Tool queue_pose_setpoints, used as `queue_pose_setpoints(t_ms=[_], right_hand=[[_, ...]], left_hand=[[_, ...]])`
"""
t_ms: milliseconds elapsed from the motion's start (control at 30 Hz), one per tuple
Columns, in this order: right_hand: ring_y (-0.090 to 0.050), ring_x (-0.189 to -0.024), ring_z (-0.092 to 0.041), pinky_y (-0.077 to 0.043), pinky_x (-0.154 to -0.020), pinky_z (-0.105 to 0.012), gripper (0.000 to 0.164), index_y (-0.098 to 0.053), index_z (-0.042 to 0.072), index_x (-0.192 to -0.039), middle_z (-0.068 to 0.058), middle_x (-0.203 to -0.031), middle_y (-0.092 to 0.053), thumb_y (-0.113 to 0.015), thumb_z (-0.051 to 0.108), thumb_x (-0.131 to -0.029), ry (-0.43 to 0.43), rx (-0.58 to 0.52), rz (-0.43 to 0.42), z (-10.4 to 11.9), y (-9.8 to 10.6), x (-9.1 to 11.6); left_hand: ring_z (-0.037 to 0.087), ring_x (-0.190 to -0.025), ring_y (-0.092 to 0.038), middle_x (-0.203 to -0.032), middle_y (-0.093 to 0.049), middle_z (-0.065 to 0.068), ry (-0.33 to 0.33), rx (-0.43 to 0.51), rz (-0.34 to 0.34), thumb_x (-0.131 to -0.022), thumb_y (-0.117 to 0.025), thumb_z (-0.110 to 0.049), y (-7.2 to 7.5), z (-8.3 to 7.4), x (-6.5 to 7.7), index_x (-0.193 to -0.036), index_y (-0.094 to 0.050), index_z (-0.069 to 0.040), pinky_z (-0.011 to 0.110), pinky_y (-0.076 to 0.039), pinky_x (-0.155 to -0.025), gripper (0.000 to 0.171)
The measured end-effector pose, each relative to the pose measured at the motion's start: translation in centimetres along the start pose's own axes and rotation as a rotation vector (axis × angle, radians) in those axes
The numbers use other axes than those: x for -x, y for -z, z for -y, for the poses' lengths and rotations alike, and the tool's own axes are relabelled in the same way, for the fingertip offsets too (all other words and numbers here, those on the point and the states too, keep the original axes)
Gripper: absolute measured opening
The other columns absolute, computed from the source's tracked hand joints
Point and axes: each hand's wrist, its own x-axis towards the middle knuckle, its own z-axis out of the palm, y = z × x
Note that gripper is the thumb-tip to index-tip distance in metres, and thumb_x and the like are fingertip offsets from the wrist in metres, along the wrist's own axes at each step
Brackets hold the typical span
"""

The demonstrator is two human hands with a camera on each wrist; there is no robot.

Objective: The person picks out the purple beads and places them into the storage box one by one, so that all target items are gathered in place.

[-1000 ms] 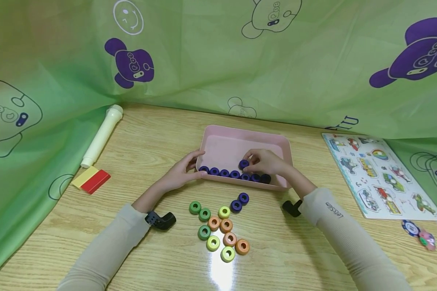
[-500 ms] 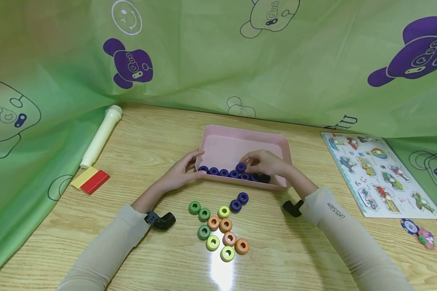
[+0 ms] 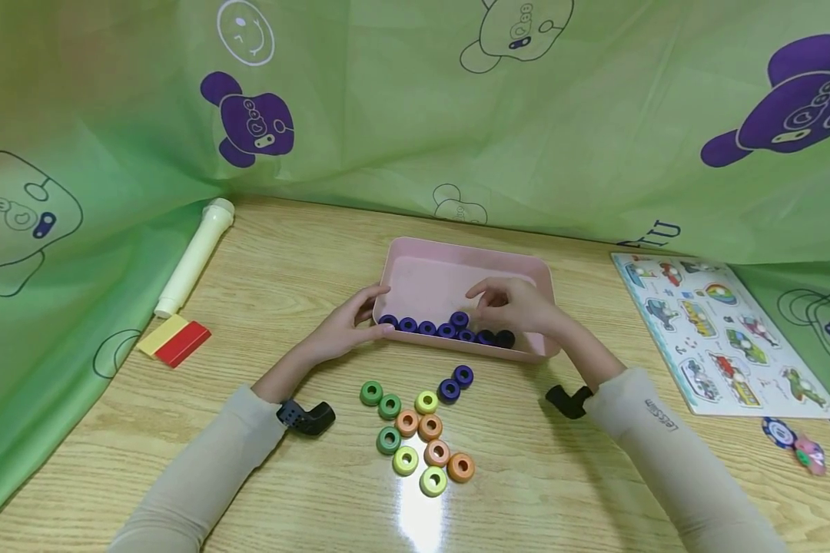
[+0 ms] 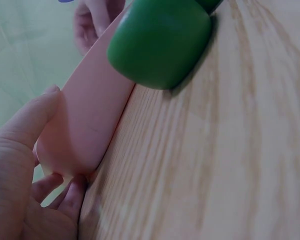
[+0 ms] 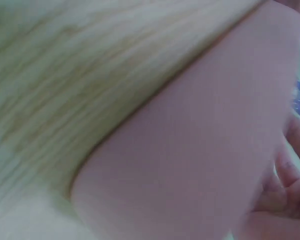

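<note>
A shallow pink tray [image 3: 466,269] stands on the table. My left hand [image 3: 339,330] grips its front left corner, and the left wrist view shows the thumb on the wall of the tray [image 4: 90,115] and fingers around its end. Dark purple ring beads [image 3: 407,325] line the inside of its front wall, several in a row. One more purple bead [image 3: 459,319] sits just behind that row. Over the tray my right hand [image 3: 519,307] has thumb and index finger parted, holding nothing, just right of that bead. The right wrist view shows its fingers [image 5: 290,170] partly, blurred.
In front of the tray lie two purple beads [image 3: 449,391], with green beads [image 3: 390,406], yellow beads [image 3: 406,460] and orange beads [image 3: 461,467]. A puzzle board [image 3: 726,338] lies right; a cream microphone-shaped tube [image 3: 197,257] and a yellow-red block [image 3: 174,340] lie left.
My right hand lowered a purple bead behind the row, let it go and drew back slightly to the right. The left hand stays on the tray's corner.
</note>
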Motion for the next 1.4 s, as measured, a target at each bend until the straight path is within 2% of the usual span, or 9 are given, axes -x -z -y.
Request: queue_pose_setpoints(t_ms=[100, 233, 467, 533, 667, 800, 967, 1200, 1400], right_hand=[[-0.053, -0.062, -0.022, -0.044, -0.053, -0.023, 0.024, -0.057, -0.002, -0.100, -0.013, -0.074, -0.058, -0.059, -0.002, -0.076, 0.054, -0.066, -0.003, 1.9, 0.2, 1.2], [-0.052, -0.062, -0.024, -0.044, -0.052, -0.024, 0.025, -0.056, -0.002, -0.100, -0.016, -0.075, -0.057, -0.059, -0.006, -0.075, 0.137, -0.136, 0.058, 3.8, 0.0, 2.9], [-0.052, -0.073, -0.016, -0.046, -0.056, -0.027, 0.031, -0.053, 0.006, -0.110, -0.008, -0.087, -0.056, -0.058, 0.007, -0.079, 0.252, -0.146, 0.239, 3.2, -1.2, 5.1], [-0.052, -0.074, -0.014, -0.046, -0.056, -0.025, 0.034, -0.052, 0.008, -0.113, -0.005, -0.088, -0.056, -0.059, 0.014, -0.080, 0.240, -0.106, 0.278, 2.8, -1.7, 5.4], [-0.051, -0.069, -0.011, -0.046, -0.056, -0.024, 0.043, -0.047, 0.007, -0.118, 0.002, -0.084, -0.056, -0.059, 0.023, -0.080, 0.164, -0.016, 0.314, 2.5, -2.5, 5.7], [-0.053, -0.069, -0.009, -0.046, -0.061, -0.024, 0.047, -0.042, 0.006, -0.121, 0.005, -0.082, -0.055, -0.057, 0.024, -0.081, 0.101, 0.047, 0.347, 2.3, -3.0, 5.8], [-0.053, -0.070, -0.006, -0.045, -0.064, -0.022, 0.048, -0.040, 0.009, -0.123, 0.008, -0.080, -0.055, -0.057, 0.025, -0.081, 0.094, 0.137, 0.365, 2.1, -3.7, 5.6], [-0.052, -0.066, -0.005, -0.044, -0.059, -0.021, 0.036, -0.048, 0.017, -0.112, 0.009, -0.076, -0.054, -0.058, 0.028, -0.080, 0.079, 0.196, 0.368, 2.1, -4.1, 5.3], [-0.050, -0.066, -0.006, -0.044, -0.059, -0.021, 0.032, -0.051, 0.015, -0.105, 0.008, -0.077, -0.053, -0.062, 0.026, -0.077, 0.071, 0.206, 0.395, 2.2, -4.5, 5.3]], left_hand=[[0.031, -0.119, -0.024, -0.136, -0.015, 0.018, -0.001, -0.001, 0.001, -0.081, -0.056, -0.008, 0.0, 0.0, 0.0, -0.131, -0.025, -0.003, 0.036, -0.024, -0.097, 0.059], [0.031, -0.120, -0.024, -0.136, -0.015, 0.018, -0.003, -0.007, 0.002, -0.081, -0.056, -0.007, 0.0, 0.0, 0.0, -0.131, -0.025, -0.002, 0.036, -0.024, -0.097, 0.059], [0.030, -0.121, -0.023, -0.136, -0.015, 0.018, 0.000, -0.022, -0.011, -0.081, -0.056, -0.009, -0.1, 0.0, 0.1, -0.131, -0.025, -0.001, 0.035, -0.024, -0.097, 0.059], [0.029, -0.121, -0.023, -0.136, -0.016, 0.018, 0.004, -0.023, -0.014, -0.081, -0.056, -0.009, -0.1, 0.0, 0.1, -0.131, -0.026, -0.003, 0.035, -0.024, -0.097, 0.059], [0.029, -0.121, -0.022, -0.136, -0.016, 0.018, -0.004, -0.019, -0.011, -0.081, -0.056, -0.009, -0.1, 0.1, 0.0, -0.131, -0.026, -0.003, 0.035, -0.024, -0.097, 0.059], [0.030, -0.121, -0.021, -0.136, -0.015, 0.019, -0.012, -0.014, -0.005, -0.081, -0.056, -0.009, -0.1, 0.2, 0.0, -0.131, -0.025, -0.002, 0.037, -0.023, -0.097, 0.059], [0.030, -0.121, -0.021, -0.136, -0.014, 0.019, -0.010, -0.012, -0.008, -0.081, -0.056, -0.009, -0.2, 0.1, 0.0, -0.131, -0.025, -0.001, 0.037, -0.023, -0.097, 0.059], [0.030, -0.121, -0.021, -0.135, -0.014, 0.020, -0.013, 0.006, -0.002, -0.081, -0.056, -0.007, -0.2, -0.1, 0.0, -0.131, -0.025, -0.003, 0.038, -0.023, -0.098, 0.058], [0.032, -0.120, -0.022, -0.135, -0.014, 0.021, -0.012, 0.005, 0.002, -0.081, -0.055, -0.007, -0.2, -0.1, 0.1, -0.131, -0.026, -0.003, 0.039, -0.022, -0.097, 0.058]])
